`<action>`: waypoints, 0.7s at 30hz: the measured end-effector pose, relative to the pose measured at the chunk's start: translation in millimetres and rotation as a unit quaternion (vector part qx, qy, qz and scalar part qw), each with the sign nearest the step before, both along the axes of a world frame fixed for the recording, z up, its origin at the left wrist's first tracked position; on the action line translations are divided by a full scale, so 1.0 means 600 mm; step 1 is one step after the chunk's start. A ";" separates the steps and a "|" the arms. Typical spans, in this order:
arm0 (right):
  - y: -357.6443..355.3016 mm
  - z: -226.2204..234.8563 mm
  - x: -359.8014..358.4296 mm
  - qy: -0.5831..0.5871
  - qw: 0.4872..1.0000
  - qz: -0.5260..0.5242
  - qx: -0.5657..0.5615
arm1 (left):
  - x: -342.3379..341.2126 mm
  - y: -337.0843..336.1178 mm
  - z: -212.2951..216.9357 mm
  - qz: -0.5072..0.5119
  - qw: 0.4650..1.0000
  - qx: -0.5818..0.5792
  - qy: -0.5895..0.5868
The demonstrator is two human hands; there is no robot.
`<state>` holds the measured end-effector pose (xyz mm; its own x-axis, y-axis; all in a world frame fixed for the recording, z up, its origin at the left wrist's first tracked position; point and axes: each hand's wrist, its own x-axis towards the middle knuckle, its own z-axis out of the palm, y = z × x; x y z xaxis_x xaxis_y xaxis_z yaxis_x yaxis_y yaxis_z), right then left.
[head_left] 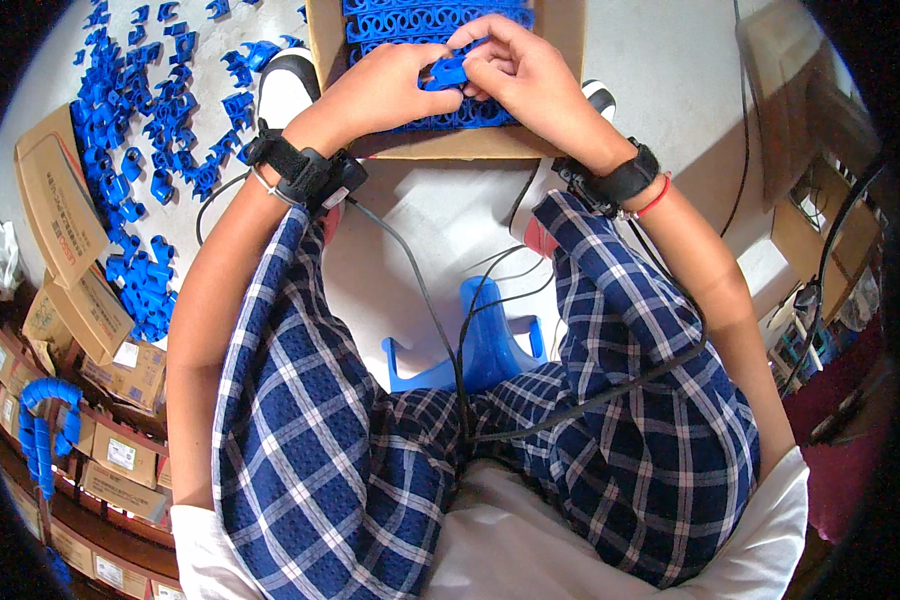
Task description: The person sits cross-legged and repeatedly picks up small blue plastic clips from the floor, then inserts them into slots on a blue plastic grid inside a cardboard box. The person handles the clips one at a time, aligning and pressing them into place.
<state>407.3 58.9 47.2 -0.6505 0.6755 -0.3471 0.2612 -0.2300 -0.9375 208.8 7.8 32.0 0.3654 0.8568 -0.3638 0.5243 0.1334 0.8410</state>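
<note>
A small blue plastic clip [448,73] is pinched between my two hands, above a cardboard box [470,147] at the top of the view. My left hand [402,88] closes on the clip's left side with thumb and fingers. From the other side, my right hand [518,72] grips it with thumb and bent fingers; part of the clip is hidden behind them. Inside the box, ring-shaped blue clips [420,22] lie packed in neat rows, partly covered by my hands.
Many loose blue clips [100,115] are scattered across the floor at the left, beside flattened cardboard [62,195]. Stacked cartons [120,450] stand lower left. Black cables [410,255] run from my wristbands past a blue plastic stool [490,345] beneath me.
</note>
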 end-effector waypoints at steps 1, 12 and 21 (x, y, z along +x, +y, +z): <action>-0.001 0.003 0.001 -0.010 1.000 -0.001 0.022 | 0.000 0.001 0.000 0.002 1.000 -0.013 0.003; 0.006 0.019 0.000 -0.081 0.956 0.113 0.259 | 0.003 -0.004 -0.010 -0.011 0.998 0.049 -0.025; 0.023 0.020 0.012 -0.113 0.952 0.116 0.259 | -0.001 -0.007 -0.017 -0.001 0.997 -0.014 -0.078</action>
<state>414.5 72.7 59.4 -0.7513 0.6414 -0.1556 0.4575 0.3362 -0.8232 208.4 3.5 21.7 0.4206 0.8466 -0.3262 0.3877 0.1573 0.9083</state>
